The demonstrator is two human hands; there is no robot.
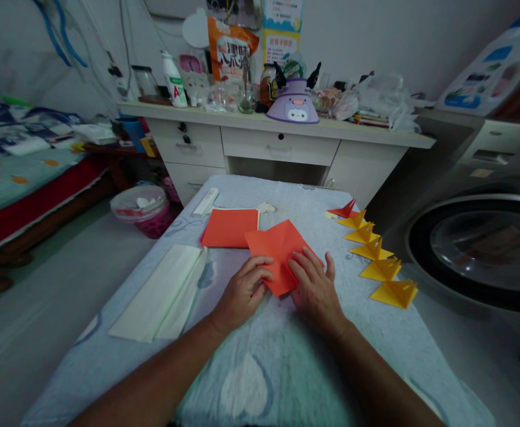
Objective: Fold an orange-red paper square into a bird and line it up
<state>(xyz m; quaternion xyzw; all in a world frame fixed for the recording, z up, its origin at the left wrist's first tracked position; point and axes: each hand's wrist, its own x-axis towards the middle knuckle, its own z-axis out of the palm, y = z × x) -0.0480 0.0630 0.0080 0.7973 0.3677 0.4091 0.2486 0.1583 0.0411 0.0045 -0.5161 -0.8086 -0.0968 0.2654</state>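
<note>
An orange sheet of origami paper (278,249), partly folded, lies tilted on the cloth-covered table between my hands. My left hand (247,289) pinches its lower left edge, fingers curled over the paper. Spread across its right side are the fingers of my right hand (316,287), lying flat against the sheet; its thumb is hidden or hard to make out. Just behind and to the left, a stack of orange paper (231,228) touches or nearly touches the sheet's left corner. Along the right edge stand several folded yellow paper birds (378,270) and a red one (344,209).
A folded pale cloth or paper (157,293) lies on the left of the table (251,385), with a small white box (206,201) behind it. Beyond stands a white desk (282,142) crowded with bottles and bags. A washing machine (478,178) is at right, a waste bin (151,222) at left.
</note>
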